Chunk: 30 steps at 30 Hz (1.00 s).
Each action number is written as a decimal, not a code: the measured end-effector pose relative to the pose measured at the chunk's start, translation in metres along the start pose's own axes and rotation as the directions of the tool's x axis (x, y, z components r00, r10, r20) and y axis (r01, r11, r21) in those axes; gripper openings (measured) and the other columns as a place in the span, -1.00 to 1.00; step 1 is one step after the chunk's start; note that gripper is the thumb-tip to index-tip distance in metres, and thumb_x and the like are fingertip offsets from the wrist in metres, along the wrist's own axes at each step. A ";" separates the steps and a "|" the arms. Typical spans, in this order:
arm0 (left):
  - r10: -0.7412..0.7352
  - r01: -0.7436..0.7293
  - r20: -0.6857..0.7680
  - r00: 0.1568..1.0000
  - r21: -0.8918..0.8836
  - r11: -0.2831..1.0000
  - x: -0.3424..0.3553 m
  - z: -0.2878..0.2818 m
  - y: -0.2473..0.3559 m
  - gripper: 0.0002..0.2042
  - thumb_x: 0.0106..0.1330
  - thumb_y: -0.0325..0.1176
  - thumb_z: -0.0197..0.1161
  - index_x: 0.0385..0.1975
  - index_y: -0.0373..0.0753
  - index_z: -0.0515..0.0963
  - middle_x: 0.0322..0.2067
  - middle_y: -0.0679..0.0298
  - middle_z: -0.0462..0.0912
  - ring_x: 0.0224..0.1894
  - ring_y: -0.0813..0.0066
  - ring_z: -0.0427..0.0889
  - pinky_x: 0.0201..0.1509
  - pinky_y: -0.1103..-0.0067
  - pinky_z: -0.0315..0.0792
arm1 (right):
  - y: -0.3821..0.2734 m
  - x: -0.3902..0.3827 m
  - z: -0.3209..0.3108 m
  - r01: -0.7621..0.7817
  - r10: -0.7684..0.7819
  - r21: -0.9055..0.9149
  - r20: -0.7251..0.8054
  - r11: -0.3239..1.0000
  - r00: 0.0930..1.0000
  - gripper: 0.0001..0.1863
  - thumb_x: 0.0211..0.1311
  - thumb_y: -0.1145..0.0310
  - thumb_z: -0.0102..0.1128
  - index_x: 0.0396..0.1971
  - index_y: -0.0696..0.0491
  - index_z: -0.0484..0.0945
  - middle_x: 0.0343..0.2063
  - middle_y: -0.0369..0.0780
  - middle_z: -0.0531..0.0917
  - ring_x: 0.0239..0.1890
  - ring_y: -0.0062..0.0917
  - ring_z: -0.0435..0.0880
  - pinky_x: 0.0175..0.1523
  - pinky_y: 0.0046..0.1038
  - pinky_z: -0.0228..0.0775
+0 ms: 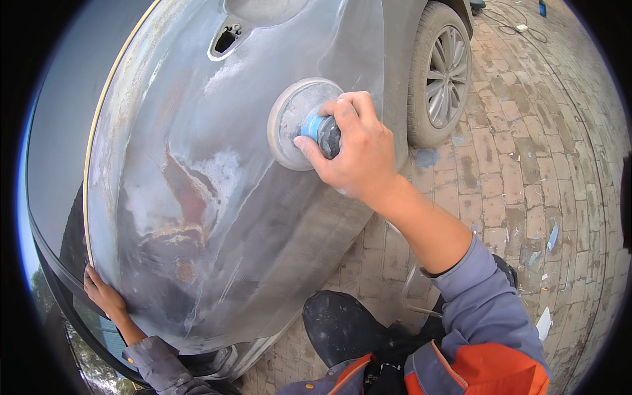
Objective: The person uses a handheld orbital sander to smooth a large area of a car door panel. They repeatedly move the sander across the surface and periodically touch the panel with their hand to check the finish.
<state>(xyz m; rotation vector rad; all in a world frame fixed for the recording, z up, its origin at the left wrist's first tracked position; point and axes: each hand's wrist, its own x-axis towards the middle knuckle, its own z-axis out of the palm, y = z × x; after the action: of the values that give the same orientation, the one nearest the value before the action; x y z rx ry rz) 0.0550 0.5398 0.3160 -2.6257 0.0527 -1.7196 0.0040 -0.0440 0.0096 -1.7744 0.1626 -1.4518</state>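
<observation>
A car door panel [250, 243], bare and grey with whitish, rusty and reddish-brown patches, fills the middle of the view. My right hand [355, 145] is closed round the blue and black knob of a round grey disc pad [289, 125]. The pad's flat face lies against the panel, below and right of the door handle recess [227, 39]; whether it is spinning cannot be told. At lower left, my left hand [105, 296] rests flat on the panel's upper edge by the window, fingers stretched out and holding nothing.
A dusty wheel [442, 76] stands at upper right. Brick paving [513, 164] with paper scraps [544, 322] and blue bits runs along the right. A cable [520, 29] lies at the far right. My bent knee [342, 326] is below the panel. Window glass [66, 125] lies left.
</observation>
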 end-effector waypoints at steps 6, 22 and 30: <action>0.015 -0.015 0.006 1.000 0.007 1.000 -0.001 -0.002 0.008 -0.27 0.69 0.20 -0.01 0.35 -0.47 0.57 0.25 -0.23 0.62 0.34 -0.12 0.53 0.48 0.20 0.31 | 0.043 0.047 -0.026 -0.370 0.368 -0.089 -0.036 0.925 0.929 -0.38 0.23 -0.08 0.56 0.09 0.03 0.59 0.09 -0.11 0.59 -0.09 -0.12 0.79 -0.03 -0.10 0.70; 0.027 -0.027 0.009 1.000 -0.027 0.999 0.001 0.001 0.000 -0.30 0.70 0.16 0.00 0.34 -0.47 0.59 0.23 -0.25 0.64 0.32 -0.16 0.55 0.45 0.20 0.35 | -0.046 -0.020 0.006 0.043 -0.054 0.084 0.129 0.996 0.990 -0.49 0.14 0.12 0.66 0.00 -0.03 0.61 -0.02 -0.18 0.54 -0.16 -0.20 0.79 -0.21 -0.14 0.71; 0.070 -0.070 -0.004 0.998 -0.001 0.998 0.000 0.001 0.000 -0.31 0.70 0.16 0.01 0.32 -0.47 0.60 0.23 -0.23 0.65 0.32 -0.13 0.57 0.45 0.21 0.36 | 0.032 0.044 -0.025 -0.358 0.360 -0.090 0.000 0.929 0.933 -0.38 0.25 -0.09 0.55 0.11 0.02 0.59 0.11 -0.10 0.59 -0.08 -0.13 0.80 0.03 -0.09 0.69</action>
<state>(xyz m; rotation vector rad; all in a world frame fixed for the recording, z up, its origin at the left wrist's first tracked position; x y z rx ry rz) 0.0560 0.5399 0.3159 -2.5879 0.1437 -1.7038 0.0093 -0.1020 0.0225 -1.7178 0.5239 -1.1794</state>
